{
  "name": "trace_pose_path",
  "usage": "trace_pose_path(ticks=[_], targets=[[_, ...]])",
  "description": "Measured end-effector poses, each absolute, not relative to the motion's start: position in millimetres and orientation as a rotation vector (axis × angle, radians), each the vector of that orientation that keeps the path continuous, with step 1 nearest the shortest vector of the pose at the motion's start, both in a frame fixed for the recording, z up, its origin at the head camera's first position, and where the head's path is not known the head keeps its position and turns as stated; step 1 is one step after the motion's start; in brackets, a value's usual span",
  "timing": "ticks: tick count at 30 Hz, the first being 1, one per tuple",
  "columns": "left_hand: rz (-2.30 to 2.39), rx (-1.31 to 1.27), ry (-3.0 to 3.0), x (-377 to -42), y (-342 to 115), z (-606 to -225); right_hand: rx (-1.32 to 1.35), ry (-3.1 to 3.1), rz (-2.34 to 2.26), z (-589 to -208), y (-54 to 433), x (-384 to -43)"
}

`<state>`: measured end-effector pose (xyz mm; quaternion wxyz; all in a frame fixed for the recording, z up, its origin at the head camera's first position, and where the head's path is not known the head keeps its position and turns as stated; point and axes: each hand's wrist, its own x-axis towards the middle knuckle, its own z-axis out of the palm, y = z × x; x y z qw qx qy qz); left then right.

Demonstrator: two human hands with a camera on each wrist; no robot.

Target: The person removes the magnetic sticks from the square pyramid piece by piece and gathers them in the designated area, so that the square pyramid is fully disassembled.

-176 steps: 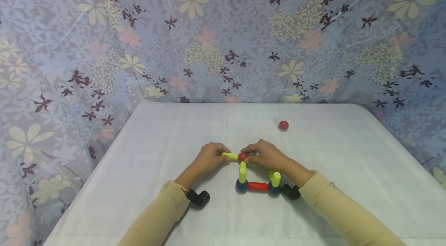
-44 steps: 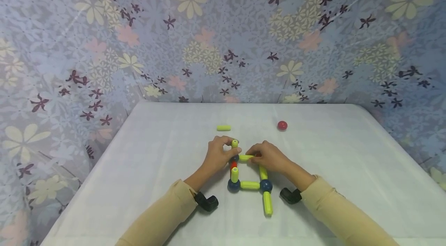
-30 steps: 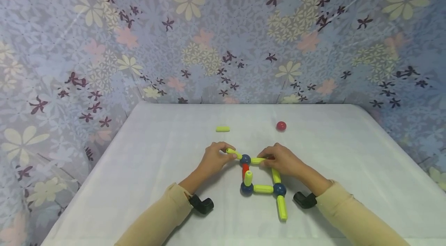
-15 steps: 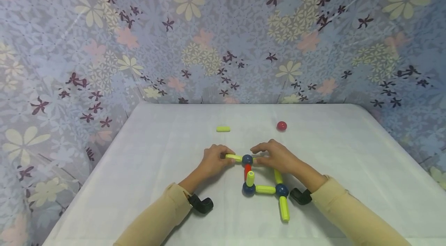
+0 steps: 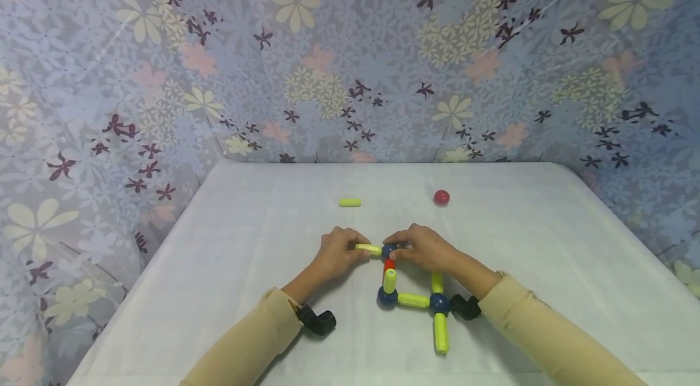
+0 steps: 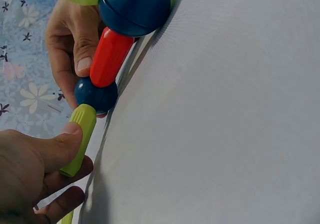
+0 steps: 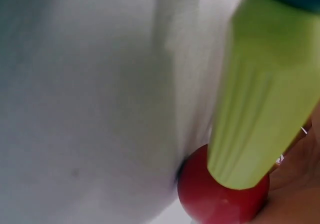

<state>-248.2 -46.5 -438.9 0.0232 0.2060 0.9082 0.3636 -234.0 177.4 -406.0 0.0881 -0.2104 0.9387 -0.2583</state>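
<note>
A square frame of rods and balls, like a magnetic building set, lies on the table. My left hand (image 5: 335,255) pinches a yellow-green rod (image 6: 82,139) that sticks out left from the frame's back-left blue ball (image 6: 96,95). The fingers and thumb of my right hand (image 5: 426,248) grip that same ball. From it a red rod (image 6: 111,57) runs to the front-left blue ball (image 5: 387,296), which bears a raised yellow-green rod (image 5: 389,281). The front-right blue ball (image 5: 440,303) has a rod (image 5: 441,334) pointing toward me. In the right wrist view, a red ball (image 7: 222,191) joins another rod; the right hand hides it from above.
A loose yellow-green rod (image 5: 350,202) and a loose red ball (image 5: 442,197) lie farther back on the white-covered table (image 5: 262,210). Black camera mounts (image 5: 317,320) stick out at both wrists. A flowered cloth (image 5: 350,70) hangs behind the table.
The frame has been turned since the oldest frame, and a loose rod now lies behind it. The left hand's rod has swung from upright to leftward; the right hand has shifted onto the blue ball.
</note>
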Motion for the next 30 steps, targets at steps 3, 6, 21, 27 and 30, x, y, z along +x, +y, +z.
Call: trace_pose_path(ticks=[3, 6, 21, 27, 30], targets=[[1.14, 0.662, 2.812, -248.4, -48.7, -439.4, -0.638, 2.788, -0.773, -406.8, 177.7, -234.2], [1.191, 0.642, 2.825, -248.4, -54.9, -439.3, -0.661, 2.783, -0.773, -408.1, 178.8, -234.4], [1.06, 0.331, 3.117, -306.3, -59.5, -446.7, -0.588, 2.759, -0.827, -411.4, 181.5, -233.4], [1.016, 0.298, 3.191, -324.6, -51.4, -446.0, -0.59, 2.767, -0.83, -410.7, 182.3, -233.4], [0.982, 0.274, 3.209, -330.6, -49.1, -445.2, -0.565, 2.763, -0.825, -409.5, 182.4, -232.9]])
